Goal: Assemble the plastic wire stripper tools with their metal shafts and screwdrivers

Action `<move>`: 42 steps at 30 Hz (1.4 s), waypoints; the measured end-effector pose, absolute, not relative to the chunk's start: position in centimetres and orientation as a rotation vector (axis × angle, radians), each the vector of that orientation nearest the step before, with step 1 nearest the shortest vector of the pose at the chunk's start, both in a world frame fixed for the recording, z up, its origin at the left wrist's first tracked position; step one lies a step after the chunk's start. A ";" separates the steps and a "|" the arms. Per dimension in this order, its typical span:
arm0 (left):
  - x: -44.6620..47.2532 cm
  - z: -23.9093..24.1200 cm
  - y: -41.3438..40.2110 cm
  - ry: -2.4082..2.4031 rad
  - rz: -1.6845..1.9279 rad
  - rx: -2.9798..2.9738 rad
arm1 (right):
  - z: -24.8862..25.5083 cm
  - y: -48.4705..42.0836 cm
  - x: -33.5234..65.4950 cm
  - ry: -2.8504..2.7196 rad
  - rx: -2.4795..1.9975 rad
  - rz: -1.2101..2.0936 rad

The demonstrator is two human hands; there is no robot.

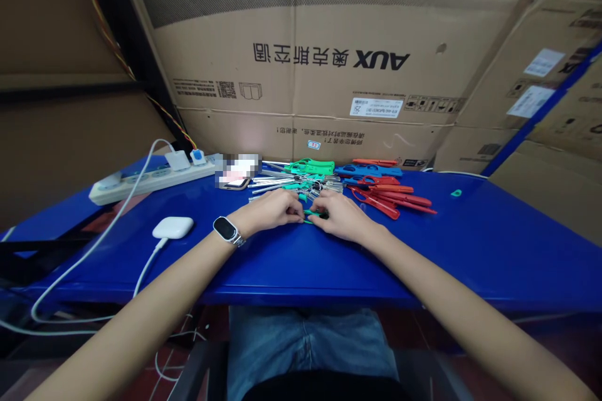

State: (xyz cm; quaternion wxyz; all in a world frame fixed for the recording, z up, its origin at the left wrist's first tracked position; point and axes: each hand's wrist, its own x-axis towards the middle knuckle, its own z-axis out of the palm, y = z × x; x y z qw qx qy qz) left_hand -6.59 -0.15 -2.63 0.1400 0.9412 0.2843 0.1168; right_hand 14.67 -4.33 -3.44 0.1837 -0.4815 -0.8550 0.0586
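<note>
A thin green plastic piece (308,222) lies crosswise between the left hand (285,207) and the right hand (342,215) — both equally near, fingers pinching it.

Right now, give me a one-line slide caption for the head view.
Left hand and right hand hold a small green piece at a blue table, red plastic parts lying farther right.

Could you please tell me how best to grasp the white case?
Perhaps pinch the white case by its rounded right end, the left hand coming from the right: that end is free, while the cable meets the case toward its left.
</note>
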 end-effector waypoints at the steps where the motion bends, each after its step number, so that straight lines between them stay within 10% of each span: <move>1: -6.7 -2.6 -0.1 0.816 0.341 2.700 | -3.5 -4.2 14.9 -2.412 -1.317 0.219; 28: -7.0 -2.8 0.9 0.960 0.587 2.551 | -0.9 10.2 13.8 -2.253 -1.732 0.083; 42: -7.3 -1.4 0.1 0.929 1.020 2.527 | -1.8 -0.5 18.2 -2.154 -1.133 0.271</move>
